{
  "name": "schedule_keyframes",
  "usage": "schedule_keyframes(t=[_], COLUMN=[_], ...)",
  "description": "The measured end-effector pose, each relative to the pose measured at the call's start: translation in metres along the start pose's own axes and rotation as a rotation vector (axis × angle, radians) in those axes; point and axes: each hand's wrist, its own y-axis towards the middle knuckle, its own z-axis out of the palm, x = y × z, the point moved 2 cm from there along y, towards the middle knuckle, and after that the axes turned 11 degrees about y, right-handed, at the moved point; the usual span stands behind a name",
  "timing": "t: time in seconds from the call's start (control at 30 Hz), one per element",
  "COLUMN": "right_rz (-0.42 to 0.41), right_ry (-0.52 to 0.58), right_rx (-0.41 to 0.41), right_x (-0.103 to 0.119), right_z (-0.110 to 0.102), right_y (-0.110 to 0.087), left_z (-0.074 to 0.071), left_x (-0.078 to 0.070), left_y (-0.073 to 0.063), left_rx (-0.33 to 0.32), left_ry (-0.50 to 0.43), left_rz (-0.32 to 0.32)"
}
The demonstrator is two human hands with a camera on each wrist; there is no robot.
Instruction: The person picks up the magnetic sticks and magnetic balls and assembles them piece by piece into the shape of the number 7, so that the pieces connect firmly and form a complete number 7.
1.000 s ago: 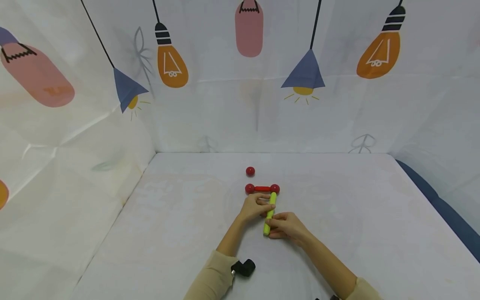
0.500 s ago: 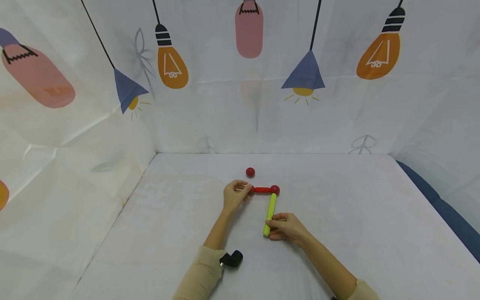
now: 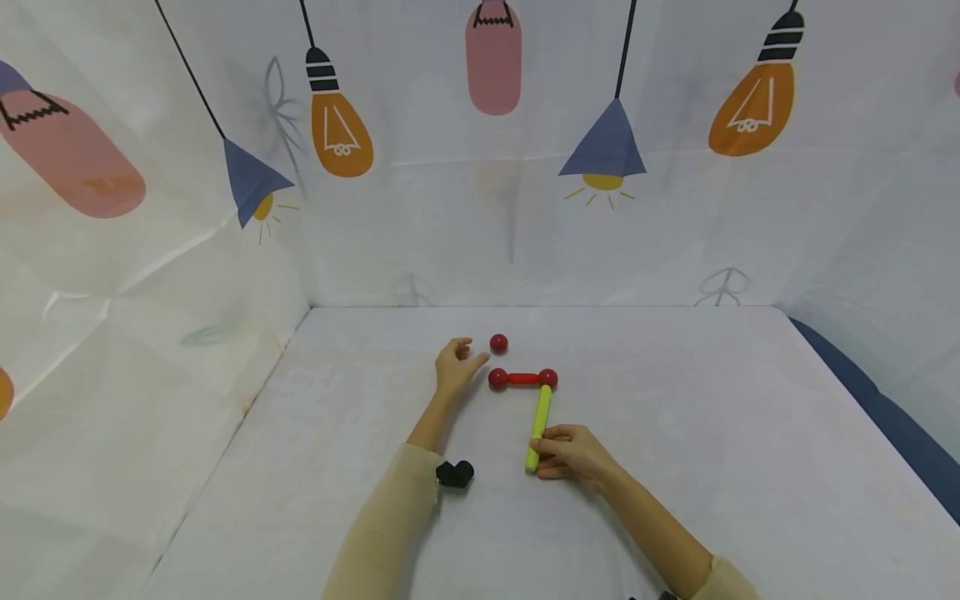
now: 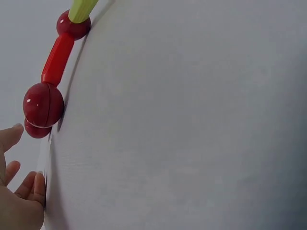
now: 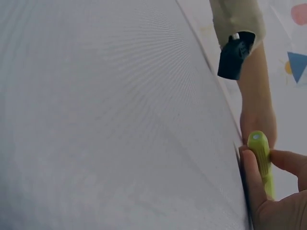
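My right hand [image 3: 573, 454] pinches the near end of a yellow-green rod [image 3: 542, 408] between thumb and fingers; the right wrist view shows the same grip on the rod [image 5: 259, 148]. The rod's far end meets a red ball [image 3: 548, 378]. From that ball a short red rod [image 3: 522, 378] runs left to a second red ball [image 3: 498, 379]. Beyond it a loose red ball [image 3: 498, 343] lies on the table. My left hand [image 3: 456, 367] is just left of the loose ball, thumb and fingers spread apart and holding nothing. In the left wrist view, the second ball [image 4: 43, 105] partly hides the loose one [image 4: 36, 130].
Everything lies on a white table [image 3: 337, 467]. A pale cloth wall [image 3: 420, 225] printed with lamps and bulbs rises at the back and left. Dark camera mounts sit at both wrists, the left mount [image 3: 455, 474] close over the table.
My left hand left the yellow-green rod, touched the left ball of the joined pair, then let go and moved away toward the loose ball. My right hand stayed on the rod.
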Motion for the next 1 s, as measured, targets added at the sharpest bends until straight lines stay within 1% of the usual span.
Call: schedule_keyframes(t=[0.07, 0.2, 0.3, 0.43, 0.53, 0.63, 0.73, 0.9, 1.0], right_rz=[-0.005, -0.008, -0.009, -0.012, -0.01, -0.014, -0.016, -0.018, -0.005], right_ry=[0.007, 0.014, 0.016, 0.02, 0.02, 0.017, 0.024, 0.036, 0.038], right_rx=[0.009, 0.018, 0.019, 0.023, 0.03, 0.035, 0.04, 0.045, 0.039], right_x=[0.0, -0.001, -0.001, -0.001, -0.001, -0.001, 0.0, 0.0, -0.001], right_z=[-0.001, -0.002, -0.003, -0.003, -0.002, -0.002, -0.002, -0.003, -0.003], right_y=[0.0, 0.001, 0.001, 0.001, 0.0, 0.0, 0.0, 0.0, -0.001], left_z=[0.003, 0.008, 0.012, 0.02, 0.024, 0.027, 0.029, 0.034, 0.036], left_x=[0.001, -0.004, -0.007, -0.007, -0.007, -0.01, -0.014, -0.018, -0.02], left_y=[0.005, 0.012, 0.017, 0.023, 0.025, 0.027, 0.03, 0.033, 0.033], left_rx=[0.022, 0.062, 0.088, 0.085, 0.076, 0.088, 0.105, 0.136, 0.142], left_ry=[0.018, 0.032, 0.049, 0.083, 0.109, 0.143, 0.196, 0.337, 0.397], left_rz=[-0.004, -0.008, 0.007, 0.064, 0.084, 0.081, 0.074, 0.048, 0.033])
